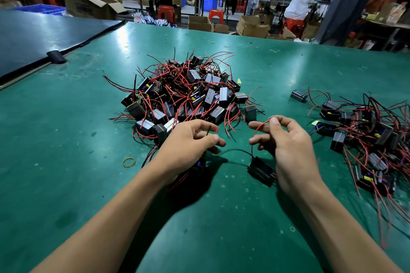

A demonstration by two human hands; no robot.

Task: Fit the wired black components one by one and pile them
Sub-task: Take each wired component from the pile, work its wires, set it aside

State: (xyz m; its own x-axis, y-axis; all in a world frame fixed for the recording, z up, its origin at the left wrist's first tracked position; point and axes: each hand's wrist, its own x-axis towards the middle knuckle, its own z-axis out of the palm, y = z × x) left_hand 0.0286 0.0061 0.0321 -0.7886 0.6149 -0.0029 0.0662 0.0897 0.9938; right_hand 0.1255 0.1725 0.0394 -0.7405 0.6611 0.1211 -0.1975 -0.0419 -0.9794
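Right hand (288,146) grip pinches the red wire (251,149) of a black component (260,170) lying on the table (221,217) — left hand (188,143) grip curls round a second component (198,164) (mostly hidden) — best draw leads clear before mating

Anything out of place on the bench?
Minor only: a loose rubber band lies on the table left of the left hand, apart from the centre pile; one black component sits alone beside the right pile. No visible damage.

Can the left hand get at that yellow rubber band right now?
Likely within reach: the rubber band lies uncovered near the left hand, nothing between. But that hand is full, holding a black component.
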